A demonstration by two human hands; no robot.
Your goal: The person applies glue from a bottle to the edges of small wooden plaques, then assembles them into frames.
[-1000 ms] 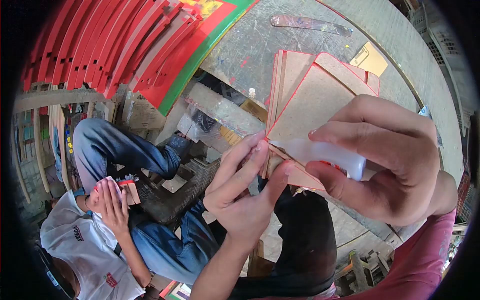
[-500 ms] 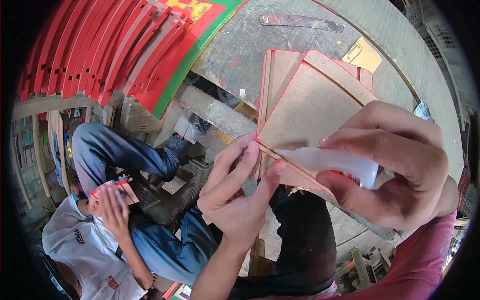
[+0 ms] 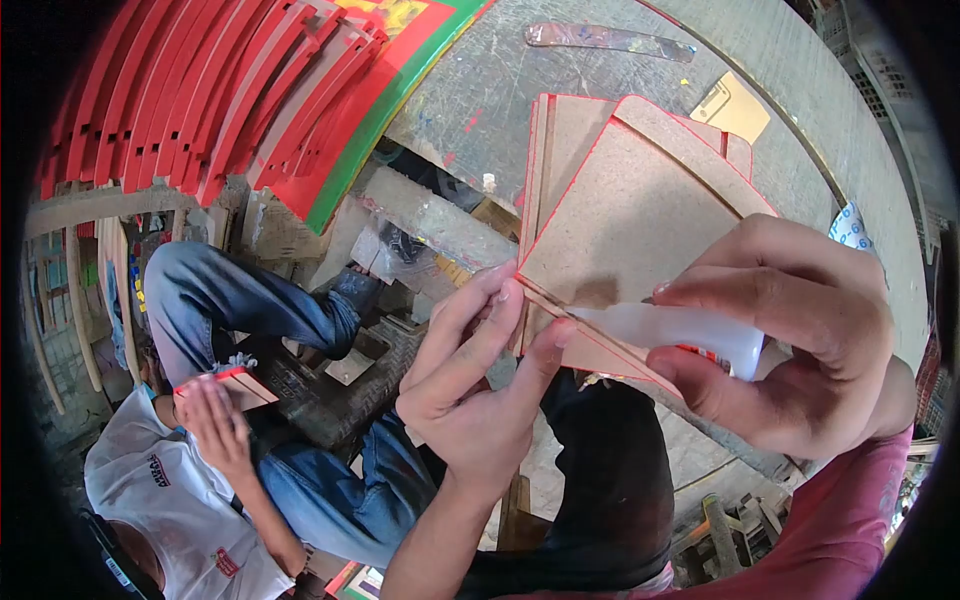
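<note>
Scuffed grey worktable; pale floor below; wooden strips far left.

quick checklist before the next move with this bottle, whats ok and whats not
1. Left hand holding the top panel by its corner: ok
2. Right hand gripping the white bottle: ok
3. Bottle tip lined up with the groove near the left thumb: ok, as far as this view shows
4. Even bead in the groove: cannot tell, too small
5. Lower panels squared under the top one: not ok, fanned out
</note>
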